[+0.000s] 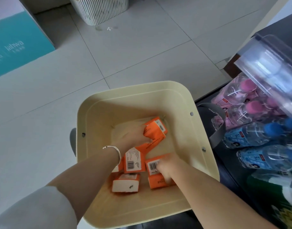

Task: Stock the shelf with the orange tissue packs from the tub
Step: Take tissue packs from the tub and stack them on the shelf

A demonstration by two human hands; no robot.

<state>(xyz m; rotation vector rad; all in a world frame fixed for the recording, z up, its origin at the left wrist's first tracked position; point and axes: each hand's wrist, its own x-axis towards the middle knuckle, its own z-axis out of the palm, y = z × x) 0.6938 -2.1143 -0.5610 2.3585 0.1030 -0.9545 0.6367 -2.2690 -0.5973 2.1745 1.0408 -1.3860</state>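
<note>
A cream plastic tub stands on the tiled floor below me, holding several orange tissue packs. My left hand, with a silver bangle on the wrist, reaches to the tub's far side and grips an orange pack there. My right hand is lower right in the tub, fingers curled on a pack with a barcode label. More packs lie between and below my hands: one showing a white label, one white-faced, one under my right hand. The shelf is at the right.
On the right, the dark shelf holds wrapped pink-capped bottles, blue-capped water bottles and a clear plastic box. A ribbed white basket stands at the top, a teal and white carton at the left.
</note>
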